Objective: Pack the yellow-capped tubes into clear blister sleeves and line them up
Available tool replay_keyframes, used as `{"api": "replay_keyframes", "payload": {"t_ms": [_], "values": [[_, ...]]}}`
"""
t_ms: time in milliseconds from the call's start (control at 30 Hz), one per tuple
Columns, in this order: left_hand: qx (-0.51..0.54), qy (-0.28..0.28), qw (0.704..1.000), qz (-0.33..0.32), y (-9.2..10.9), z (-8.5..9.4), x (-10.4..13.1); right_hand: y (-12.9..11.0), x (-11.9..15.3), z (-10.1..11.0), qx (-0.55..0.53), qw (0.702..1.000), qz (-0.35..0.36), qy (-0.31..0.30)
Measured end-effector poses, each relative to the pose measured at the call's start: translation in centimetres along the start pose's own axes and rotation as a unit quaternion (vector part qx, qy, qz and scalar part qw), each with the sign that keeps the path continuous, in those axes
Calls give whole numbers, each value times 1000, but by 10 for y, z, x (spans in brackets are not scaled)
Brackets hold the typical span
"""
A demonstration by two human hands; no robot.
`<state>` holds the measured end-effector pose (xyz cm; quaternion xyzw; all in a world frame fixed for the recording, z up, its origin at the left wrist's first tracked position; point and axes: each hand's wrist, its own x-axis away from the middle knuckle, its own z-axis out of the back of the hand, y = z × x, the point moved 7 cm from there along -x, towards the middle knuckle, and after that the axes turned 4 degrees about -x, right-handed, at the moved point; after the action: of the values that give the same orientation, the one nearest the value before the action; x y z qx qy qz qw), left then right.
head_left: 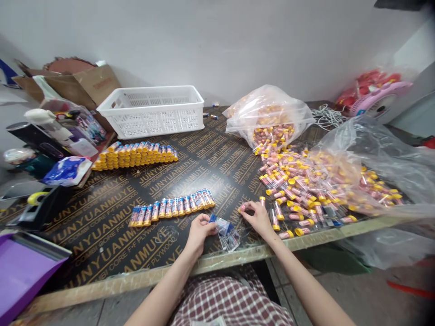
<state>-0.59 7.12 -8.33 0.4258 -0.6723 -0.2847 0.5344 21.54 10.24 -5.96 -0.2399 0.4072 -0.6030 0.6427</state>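
Observation:
My left hand (201, 231) pinches the end of a clear and blue wrapper sleeve (221, 224) near the table's front edge. Under that sleeve lies a fan of flat clear wrappers (231, 241). To the right, my right hand (255, 218) has thumb and fingertips together on a small pinkish item, mostly hidden by the fingers. Beyond my left hand stretches a row of blue-and-yellow tubes (175, 207), side by side. A large loose heap of pink tubes with yellow caps (302, 190) spreads to the right of my right hand.
A stack of similar tubes (136, 155) lies at the left, before a white plastic basket (152, 113). An open plastic bag of tubes (268, 115) leans at the back. Purple dustpan-like object (30, 276) at front left; pink fan (379, 102) at back right.

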Motion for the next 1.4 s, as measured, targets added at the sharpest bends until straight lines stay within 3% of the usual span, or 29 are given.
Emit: {"api": "replay_keyframes", "payload": {"t_ms": [267,400,633,767,1000,1067,1233,1400], "values": [[84,9,996,35,-3,12,-4,-48,21,-7,-79,995,20,-51],[103,40,993,43,-5,21,-6,-61,40,-11,-119,993,6,-7],[127,89,987,41,-4,31,-8,-99,62,-9,-61,984,158,48],[117,88,989,33,-4,26,-5,-101,65,-19,-55,981,185,33],[123,30,992,-19,12,12,3,-94,66,-40,-117,979,136,-97],[110,15,994,-19,15,10,7,-92,65,-43,-125,978,133,-105],[35,-83,996,6,17,-8,20,-93,54,-41,-120,978,142,-89],[1,-148,989,27,18,-23,32,-101,48,-42,-185,960,141,-156]]}}
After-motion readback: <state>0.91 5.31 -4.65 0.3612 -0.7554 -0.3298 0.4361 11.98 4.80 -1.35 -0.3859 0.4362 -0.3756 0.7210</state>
